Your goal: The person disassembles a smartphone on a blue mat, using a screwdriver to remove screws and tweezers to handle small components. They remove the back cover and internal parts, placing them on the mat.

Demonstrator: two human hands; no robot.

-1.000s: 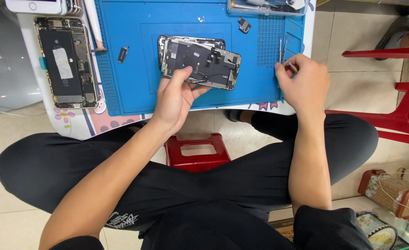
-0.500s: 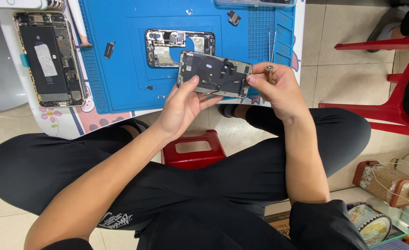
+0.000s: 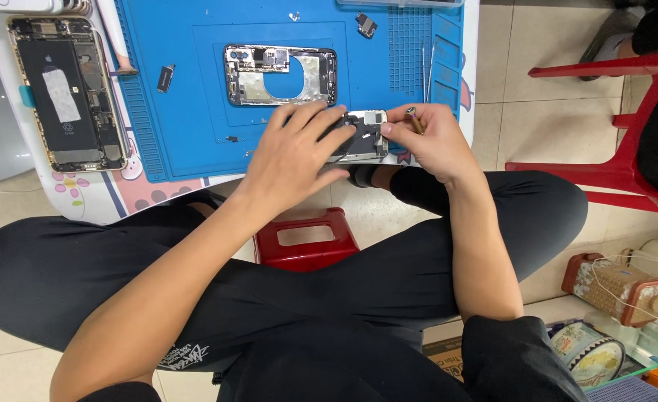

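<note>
My left hand (image 3: 293, 152) lies flat over a phone part (image 3: 365, 134), a screen assembly seen from its inner side, at the near edge of the blue repair mat (image 3: 187, 141). My right hand (image 3: 426, 141) grips the part's right end and also pinches a thin tool (image 3: 412, 119) with a metal tip. Just beyond my hands an open phone frame (image 3: 280, 74) with a round cut-out lies flat on the mat.
A second opened phone (image 3: 67, 93) with a black battery lies on the white table at the left. Small loose parts (image 3: 165, 77) and tweezers (image 3: 426, 71) rest on the mat. A red stool (image 3: 305, 240) stands between my legs; a red chair (image 3: 612, 126) stands right.
The screen assembly came off the phone frame, which stayed on the mat. Both hands brought the assembly down toward me to the mat's near edge, my left hand now lying over it.
</note>
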